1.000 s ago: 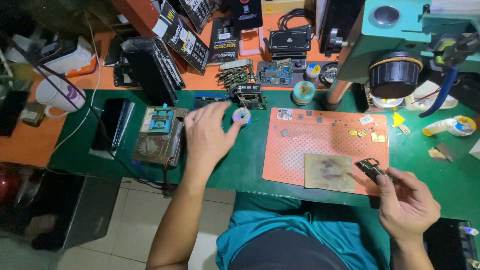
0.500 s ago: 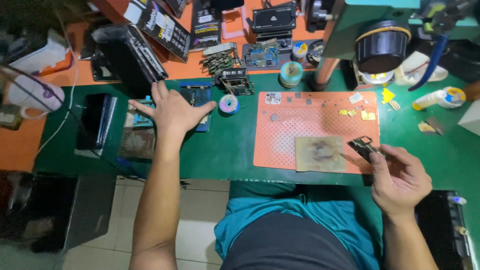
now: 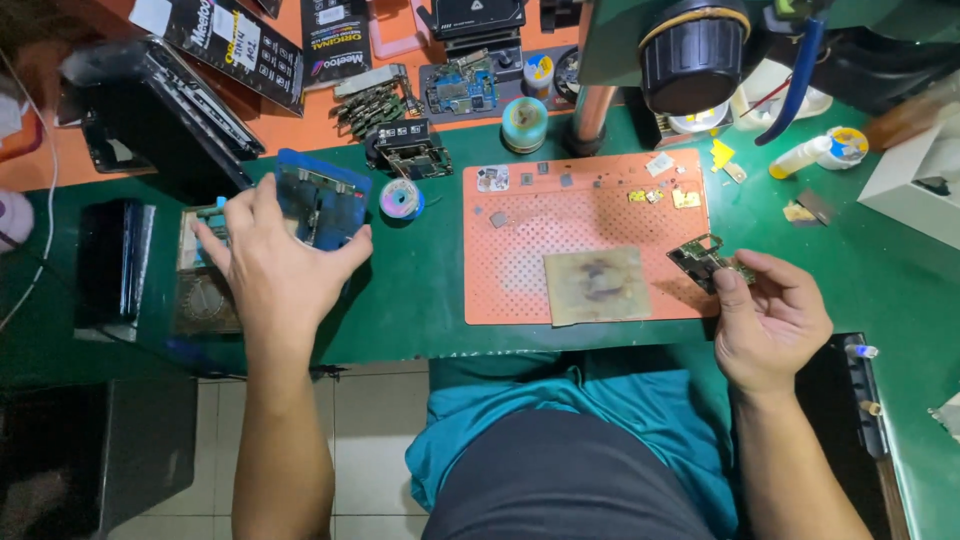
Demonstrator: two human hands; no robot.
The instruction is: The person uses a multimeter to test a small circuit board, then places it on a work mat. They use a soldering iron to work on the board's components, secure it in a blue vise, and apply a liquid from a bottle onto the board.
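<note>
A small circuit board (image 3: 708, 262) is pinched in the right hand (image 3: 768, 322) while a blue fixture (image 3: 322, 198) is grasped by the left hand (image 3: 272, 268)

The board, a flat irregular green piece with dark chips and gold contacts, is held between thumb and fingertips over the right edge of the perforated orange silicone mat (image 3: 530, 240), on which a stained square beige pad (image 3: 597, 285) is laid just left of the board. The left hand is spread with curled fingers across the rectangular blue fixture, whose frame carries a dark board; it rests on the smooth green bench mat (image 3: 420, 300), just beside a small round solder spool (image 3: 401, 198). A boxy metal-topped device (image 3: 203, 290) is seen partly under the left wrist
</note>
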